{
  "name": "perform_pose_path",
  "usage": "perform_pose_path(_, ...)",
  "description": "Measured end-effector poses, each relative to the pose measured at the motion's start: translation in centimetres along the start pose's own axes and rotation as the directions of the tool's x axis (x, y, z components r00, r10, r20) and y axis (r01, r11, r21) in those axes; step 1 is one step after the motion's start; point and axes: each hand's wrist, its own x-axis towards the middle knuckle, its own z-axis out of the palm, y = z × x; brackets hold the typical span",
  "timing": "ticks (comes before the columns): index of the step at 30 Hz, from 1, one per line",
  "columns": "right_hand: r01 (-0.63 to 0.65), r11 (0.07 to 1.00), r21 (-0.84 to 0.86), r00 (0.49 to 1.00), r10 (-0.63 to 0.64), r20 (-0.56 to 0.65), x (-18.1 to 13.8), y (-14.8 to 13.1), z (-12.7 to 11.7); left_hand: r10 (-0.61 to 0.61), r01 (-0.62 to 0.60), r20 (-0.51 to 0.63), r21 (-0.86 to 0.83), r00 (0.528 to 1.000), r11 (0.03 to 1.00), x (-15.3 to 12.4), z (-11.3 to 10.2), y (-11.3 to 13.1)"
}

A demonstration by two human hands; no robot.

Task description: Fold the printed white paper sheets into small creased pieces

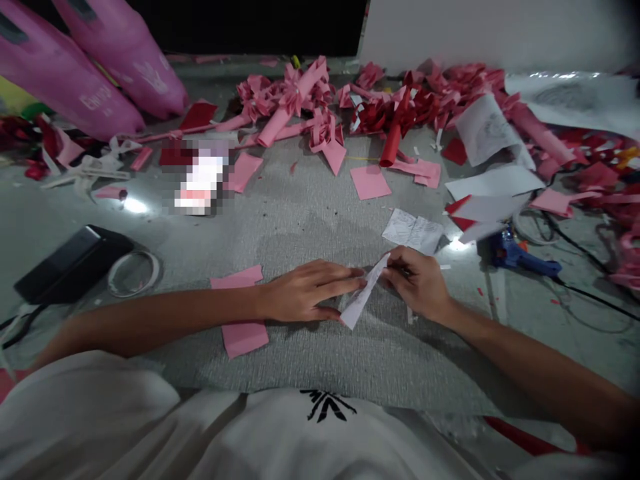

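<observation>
A narrow folded piece of white paper (364, 299) is held at a slant just above the grey work surface, between both hands. At its upper end, my right hand (420, 283) pinches it with thumb and bent fingers. My left hand (310, 290) grips its left side, with fingertips near the middle and thumb at the lower end. Under my left forearm lies a sheet of pink paper (245, 339), partly covered by the arm. Just beyond my right hand is a creased white paper (411, 230) with faint marks.
Pink and red paper flowers (300, 93) pile along the back. A pink square (370, 182) lies ahead. To the right are a blue glue gun (525, 257) and its cord; to the left, a black box (75, 263), tape roll (113, 277) and pink bottles (75, 87).
</observation>
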Motion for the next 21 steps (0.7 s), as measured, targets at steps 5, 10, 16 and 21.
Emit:
perform_pose_path(5,-0.033,0.998,-0.049,0.998,0.036,0.051,-0.09,0.02,-0.31,-0.017,0.016,0.060,0.007,0.998,1.000,-0.13,-0.22,0.07)
perform_pose_path(10,-0.047,0.997,-0.059,0.997,0.051,0.062,0.16,-0.14,-0.37,0.025,-0.023,0.075,-0.027,0.997,0.999,0.02,-0.37,0.25)
perform_pose_path(16,0.026,1.000,-0.015,0.982,-0.022,0.187,0.73,-0.63,-0.84,0.026,-0.021,0.148,-0.040,0.989,0.999,0.37,-0.78,0.39)
perform_pose_path(21,0.129,0.989,-0.075,0.969,-0.109,0.224,0.28,-0.58,0.02,0.049,-0.045,0.184,-0.028,0.982,0.999,0.21,-0.67,0.27)
